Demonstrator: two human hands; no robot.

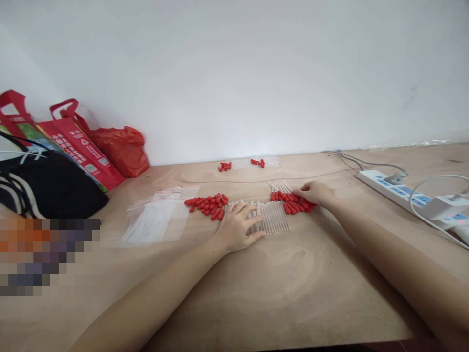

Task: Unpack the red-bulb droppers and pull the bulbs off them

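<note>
My left hand lies with fingers spread over the left part of a row of thin clear tubes set side by side on the wooden table. Just left of it is a loose pile of small red rubber bulbs. My right hand has its fingertips pinched together at the right edge of another group of red bulbs. What the pinch holds, if anything, is hidden. Behind that group, several thin pale sticks or tubes fan out.
Clear zip bags lie on the left. Near the wall sit a small bag and more red bulbs. A white power strip with cables is on the right. Red shopping bags and a black bag stand at far left.
</note>
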